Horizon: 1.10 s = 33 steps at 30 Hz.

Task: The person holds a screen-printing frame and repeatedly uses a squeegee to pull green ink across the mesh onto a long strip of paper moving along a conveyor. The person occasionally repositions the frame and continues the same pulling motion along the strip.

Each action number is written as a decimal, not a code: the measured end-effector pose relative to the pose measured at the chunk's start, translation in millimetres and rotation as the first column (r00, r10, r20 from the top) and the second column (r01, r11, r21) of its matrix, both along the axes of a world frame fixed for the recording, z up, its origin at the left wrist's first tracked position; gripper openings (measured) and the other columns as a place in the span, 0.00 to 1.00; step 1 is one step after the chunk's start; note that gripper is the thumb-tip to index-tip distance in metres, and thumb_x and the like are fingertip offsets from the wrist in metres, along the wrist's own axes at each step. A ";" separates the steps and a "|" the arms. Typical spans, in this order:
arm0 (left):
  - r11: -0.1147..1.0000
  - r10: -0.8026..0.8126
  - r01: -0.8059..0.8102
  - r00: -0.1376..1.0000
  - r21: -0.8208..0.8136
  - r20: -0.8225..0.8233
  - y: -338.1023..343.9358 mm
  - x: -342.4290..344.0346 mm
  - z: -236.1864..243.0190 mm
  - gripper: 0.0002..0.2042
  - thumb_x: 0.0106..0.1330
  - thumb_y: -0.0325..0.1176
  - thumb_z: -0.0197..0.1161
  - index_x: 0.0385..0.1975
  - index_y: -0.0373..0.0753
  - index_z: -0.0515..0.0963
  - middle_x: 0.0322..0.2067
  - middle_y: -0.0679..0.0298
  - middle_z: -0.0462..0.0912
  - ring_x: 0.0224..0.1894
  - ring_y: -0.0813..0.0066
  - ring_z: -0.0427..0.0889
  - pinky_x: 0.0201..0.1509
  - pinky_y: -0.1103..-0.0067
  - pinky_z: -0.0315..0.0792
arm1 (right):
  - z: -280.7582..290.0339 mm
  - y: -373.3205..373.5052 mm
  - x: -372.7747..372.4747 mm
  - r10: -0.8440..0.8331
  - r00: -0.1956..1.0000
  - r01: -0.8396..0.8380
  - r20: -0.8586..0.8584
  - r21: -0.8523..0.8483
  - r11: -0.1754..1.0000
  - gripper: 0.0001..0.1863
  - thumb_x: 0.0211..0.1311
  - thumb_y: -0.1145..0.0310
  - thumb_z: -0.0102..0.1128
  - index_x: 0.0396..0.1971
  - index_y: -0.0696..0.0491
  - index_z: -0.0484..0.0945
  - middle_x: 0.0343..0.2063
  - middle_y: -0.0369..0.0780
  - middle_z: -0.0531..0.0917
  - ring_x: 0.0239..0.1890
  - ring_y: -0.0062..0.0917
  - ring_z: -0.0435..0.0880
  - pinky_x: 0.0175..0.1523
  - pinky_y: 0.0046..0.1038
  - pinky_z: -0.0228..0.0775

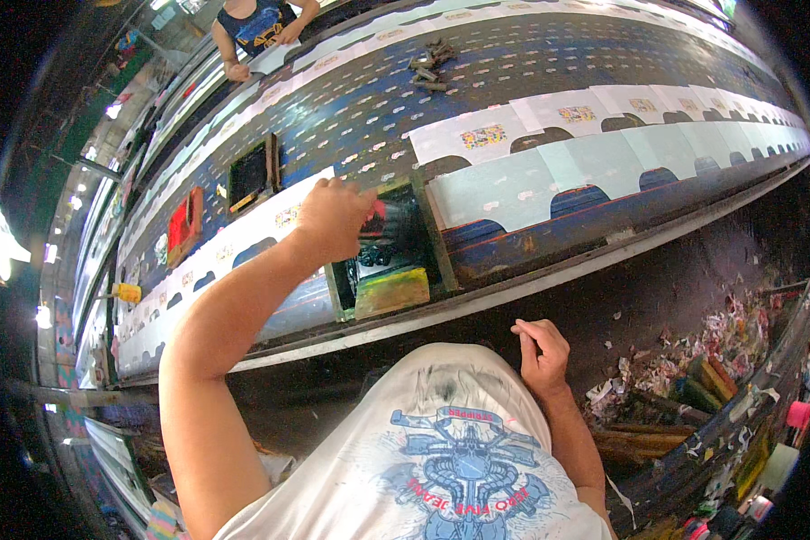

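A screen-printing frame (441, 243) lies on the near edge of the long table, with wet dark ink on its mesh and a yellow-green stained strip (392, 292) along its near end. Over its far left side my left hand (333, 216) is closed. A reddish, ink-stained piece (373, 220) shows under the fingertips; its grip is mostly hidden by the hand. My right hand (544, 353) hangs beside my body, off the table edge, fingers loosely curled with nothing visible in them. White fabric panels (486, 193) with curved cut-outs lie in rows right of the frame.
A second dark frame (254, 173) and a red tray-like piece (185, 225) rest further left. Dark scraps (432, 65) sit mid-table. Across the table another person (259, 31) handles a white panel. A bin of shreds and wooden pieces (693, 378) stands right behind me.
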<state>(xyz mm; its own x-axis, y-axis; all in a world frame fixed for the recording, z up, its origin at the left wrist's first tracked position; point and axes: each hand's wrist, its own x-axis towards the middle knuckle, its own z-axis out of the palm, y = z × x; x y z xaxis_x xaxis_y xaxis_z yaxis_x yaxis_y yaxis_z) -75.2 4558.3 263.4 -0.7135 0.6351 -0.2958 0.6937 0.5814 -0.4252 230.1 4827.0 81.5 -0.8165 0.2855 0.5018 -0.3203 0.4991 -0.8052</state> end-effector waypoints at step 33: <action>0.968 0.240 -0.243 0.970 0.071 0.040 -35.3 5.3 9.6 0.31 0.54 0.32 0.76 0.62 0.44 0.80 0.52 0.54 0.89 0.58 0.49 0.86 0.65 0.58 0.77 | -2.2 5.4 -1.4 0.048 0.999 -0.048 -0.003 0.019 0.999 0.13 0.70 0.83 0.66 0.52 0.57 0.88 0.38 0.45 0.93 0.38 0.39 0.92 0.45 0.37 0.83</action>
<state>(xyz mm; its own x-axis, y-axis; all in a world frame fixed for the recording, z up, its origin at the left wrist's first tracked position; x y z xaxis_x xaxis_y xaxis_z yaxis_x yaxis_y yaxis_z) -69.9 4523.0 273.0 -0.8397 0.4661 -0.2786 0.5410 0.7626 -0.3547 228.7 4832.4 79.3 -0.8274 0.2365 0.5094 -0.3469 0.4982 -0.7947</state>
